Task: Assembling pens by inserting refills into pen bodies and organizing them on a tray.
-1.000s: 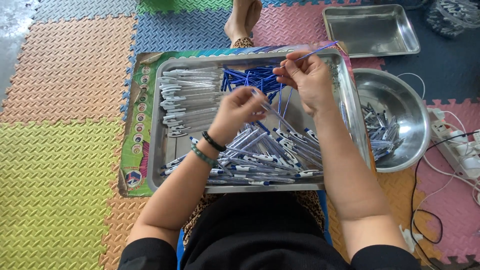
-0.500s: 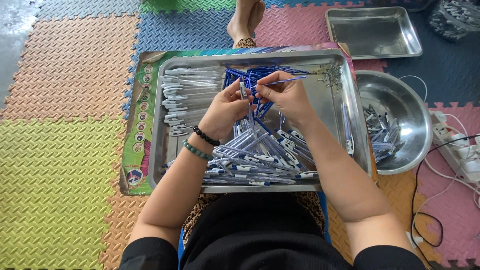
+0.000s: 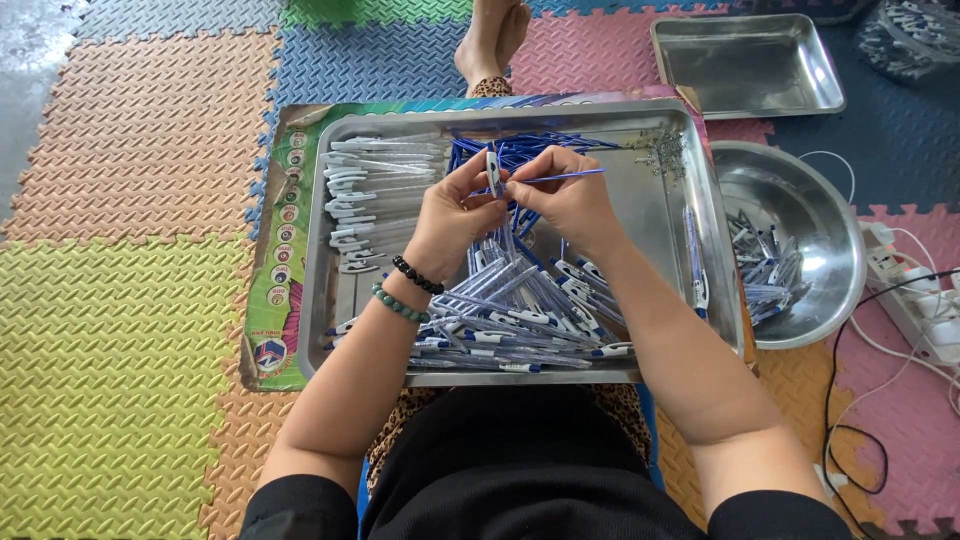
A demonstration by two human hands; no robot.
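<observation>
Left hand (image 3: 455, 215): raised over the middle of the steel tray (image 3: 325, 290), its grip pinched on a clear pen barrel (image 3: 493, 170) with a white clip, held nearly upright between thumb and fingertips.
Right hand (image 3: 570, 195): just beside the left hand, touching or nearly so; its grip pinches a thin blue refill (image 3: 560, 178) that lies level, one end at the barrel, the other sticking out to the right.
Barrel and refill: both above the tray, between the two hands.
Under the hands: a heap of assembled pens (image 3: 520, 315) at the near side of the tray.
Far side: loose blue refills (image 3: 520, 150).
Left part: rows of empty barrels (image 3: 375, 195).
Right of tray: round metal bowl (image 3: 835, 230) with more pens.
Beyond: empty second tray (image 3: 750, 65) on the foam floor mats (image 3: 130, 330).
</observation>
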